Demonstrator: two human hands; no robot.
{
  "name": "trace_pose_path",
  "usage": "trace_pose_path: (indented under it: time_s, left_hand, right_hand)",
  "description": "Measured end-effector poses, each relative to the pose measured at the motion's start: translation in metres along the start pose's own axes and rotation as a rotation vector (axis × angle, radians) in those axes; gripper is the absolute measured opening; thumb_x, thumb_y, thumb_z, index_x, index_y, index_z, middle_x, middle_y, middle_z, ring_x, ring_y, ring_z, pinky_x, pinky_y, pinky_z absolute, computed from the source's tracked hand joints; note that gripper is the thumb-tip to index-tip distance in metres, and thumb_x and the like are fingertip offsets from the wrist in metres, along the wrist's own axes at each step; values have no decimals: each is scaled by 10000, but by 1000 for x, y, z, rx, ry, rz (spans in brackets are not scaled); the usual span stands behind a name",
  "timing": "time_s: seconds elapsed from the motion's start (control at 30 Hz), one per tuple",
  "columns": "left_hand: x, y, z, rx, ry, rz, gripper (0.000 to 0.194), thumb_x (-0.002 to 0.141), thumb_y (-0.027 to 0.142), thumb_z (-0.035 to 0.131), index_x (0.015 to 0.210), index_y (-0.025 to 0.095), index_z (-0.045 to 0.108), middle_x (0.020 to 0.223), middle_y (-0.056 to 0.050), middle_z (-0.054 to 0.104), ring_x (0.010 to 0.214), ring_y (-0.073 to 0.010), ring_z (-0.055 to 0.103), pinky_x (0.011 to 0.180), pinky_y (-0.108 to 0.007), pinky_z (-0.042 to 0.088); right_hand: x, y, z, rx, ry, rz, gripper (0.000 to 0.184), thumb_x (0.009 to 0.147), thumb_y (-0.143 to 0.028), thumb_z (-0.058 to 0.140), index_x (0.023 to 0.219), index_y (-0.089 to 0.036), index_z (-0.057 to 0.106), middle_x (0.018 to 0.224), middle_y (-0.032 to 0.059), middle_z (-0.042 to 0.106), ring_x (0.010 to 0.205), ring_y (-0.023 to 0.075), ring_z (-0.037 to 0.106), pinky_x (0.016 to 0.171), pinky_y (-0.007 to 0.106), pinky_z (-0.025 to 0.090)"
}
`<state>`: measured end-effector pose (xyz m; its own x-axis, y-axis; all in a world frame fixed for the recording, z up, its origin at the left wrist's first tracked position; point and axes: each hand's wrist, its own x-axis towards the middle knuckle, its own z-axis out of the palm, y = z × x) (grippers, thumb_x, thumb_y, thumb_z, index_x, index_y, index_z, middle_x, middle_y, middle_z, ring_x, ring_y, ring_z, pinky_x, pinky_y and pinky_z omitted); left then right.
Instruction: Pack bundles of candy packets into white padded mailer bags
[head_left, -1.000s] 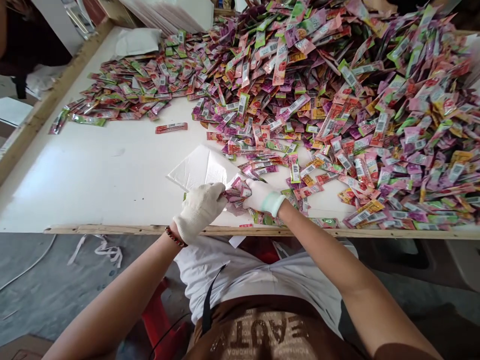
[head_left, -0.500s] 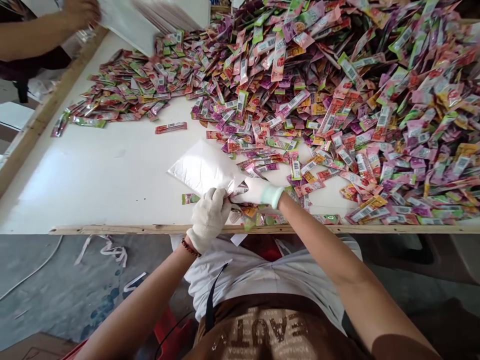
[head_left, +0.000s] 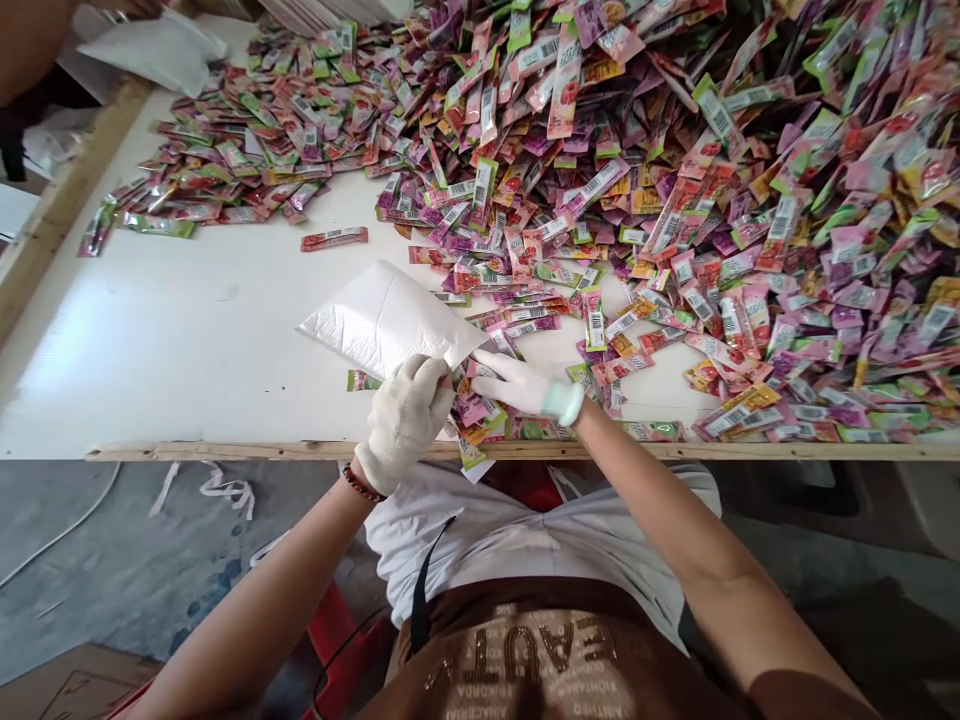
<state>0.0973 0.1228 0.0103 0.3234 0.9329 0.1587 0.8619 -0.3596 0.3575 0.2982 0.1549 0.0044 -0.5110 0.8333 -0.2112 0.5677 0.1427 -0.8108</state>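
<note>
A puffy white bag lies aslant on the table, its near right corner toward my body. My left hand, in a white knitted glove, has its fingers closed on that near edge. My right hand, in a white glove with a mint cuff, reaches in from the right with fingers stretched and apart, their tips by the bag's corner. Several stick sachets lie between and beneath my hands, partly covered by the fingers. Whether the right fingertips touch the bag or only the sachets, I cannot tell.
A large heap of colourful stick sachets covers the back and right of the white table. Wooden strips edge it at the front and left. At the upper left, a co-worker's arm is beside another white bag.
The white bag and my left hand have shifted slightly left. My right hand's fingers have straightened, and more sachets show between my hands. The co-worker's white bag has moved left.
</note>
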Motion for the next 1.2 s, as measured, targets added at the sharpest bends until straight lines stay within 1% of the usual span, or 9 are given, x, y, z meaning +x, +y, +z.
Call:
trace_pose_path:
  time_s: [0.17, 0.37, 0.47, 0.6, 0.73, 0.87, 0.93, 1.07, 1.2]
  left_hand:
    - [-1, 3, 6, 9, -75, 42, 159, 971, 255, 423, 933, 201, 568, 941, -81, 657, 859, -218, 605, 765, -340, 466]
    - [8, -9, -14, 99, -72, -48, 202, 925, 320, 512, 1071, 200, 582, 1068, -102, 635, 913, -244, 614, 707, -337, 451]
    - [14, -13, -16, 169, -185, -50, 198, 954, 288, 445, 999, 190, 610, 989, -105, 648, 846, -244, 615, 669, -345, 422]
    - [15, -10, -7, 185, -162, 6, 193, 949, 247, 433, 925, 188, 615, 944, -107, 660, 848, -243, 618, 717, -351, 424]
    - [10, -9, -1, 79, -67, 18, 168, 946, 263, 458, 929, 204, 614, 932, -85, 674, 890, -228, 625, 779, -330, 436]
    - [8, -16, -7, 88, -83, -65, 171, 937, 282, 480, 892, 200, 622, 906, -76, 674, 839, -224, 628, 707, -322, 413]
    - [8, -18, -11, 90, -111, -85, 179, 932, 286, 486, 891, 194, 634, 920, -82, 681, 831, -227, 632, 689, -323, 405]
    - [10, -16, -16, 66, -141, -136, 202, 924, 286, 481, 926, 181, 654, 955, -99, 692, 817, -231, 638, 670, -325, 405]
    - [13, -15, -15, 44, -123, -166, 199, 904, 282, 487, 905, 179, 657, 927, -101, 698, 809, -238, 638, 668, -330, 406]
  right_hand:
    - [28, -6, 18, -87, 87, 219, 266, 921, -366, 588, 912, -117, 683, 861, 76, 713, 769, 181, 623, 694, 266, 462]
    - [20, 5, 7, 336, 29, 21, 375, 931, -396, 598, 1223, -170, 665, 1202, 62, 704, 1068, 171, 632, 927, 266, 482]
    - [8, 11, 9, 488, 33, 98, 427, 931, -471, 568, 1234, -191, 673, 1021, 25, 725, 815, 147, 644, 739, 254, 509]
    - [34, 6, 21, 275, 185, 233, 340, 866, -449, 633, 795, -125, 707, 585, -37, 531, 559, 103, 459, 546, 228, 356]
    - [60, -3, 18, 33, 203, 187, 254, 826, -338, 661, 689, -125, 673, 610, -17, 558, 641, 120, 494, 604, 232, 357]
    - [35, 5, -1, 86, 236, 33, 389, 932, -457, 552, 1125, -151, 694, 1016, 62, 702, 867, 159, 610, 773, 249, 464]
    - [12, 13, -13, 20, 259, 86, 416, 983, -431, 476, 1243, -154, 646, 1152, 100, 680, 954, 173, 622, 855, 278, 482]
    - [-27, 16, -26, -256, 234, 280, 402, 1026, -390, 383, 1159, -167, 690, 1060, 118, 687, 963, 220, 626, 924, 355, 470]
    - [-57, -4, 3, -353, 96, 287, 497, 910, -642, 547, 937, -186, 741, 874, 98, 680, 844, 239, 633, 866, 376, 481]
